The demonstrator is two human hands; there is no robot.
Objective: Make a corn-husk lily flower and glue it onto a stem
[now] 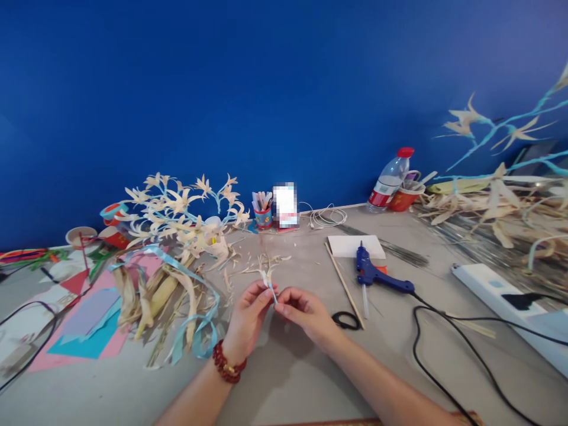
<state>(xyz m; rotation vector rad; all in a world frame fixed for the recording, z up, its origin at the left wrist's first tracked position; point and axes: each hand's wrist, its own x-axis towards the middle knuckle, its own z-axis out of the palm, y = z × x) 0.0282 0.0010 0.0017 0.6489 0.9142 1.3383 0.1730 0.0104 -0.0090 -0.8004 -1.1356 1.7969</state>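
Between my hands is a small flower (266, 277) of pale dried husk, with its stem wrapped in light blue. My left hand (249, 310), red beads around its wrist, pinches the flower near its base. Thumb and fingers of my right hand (306, 310) close on the lower end of the blue stem. Just beyond my hands, scraps of husk (252, 263) lie on the grey table. To the left, a light blue ribbon (180, 349) trails over dried corn husks (164, 296).
A blue glue gun (366, 269), a thin stick (344, 284) and black scissor handles (347, 320) lie to the right. A white power strip (492, 290) and black cables (448, 325) occupy the right side. Husk flowers (181, 201), a pen cup (263, 218) and a tilted bottle (388, 183) stand behind.
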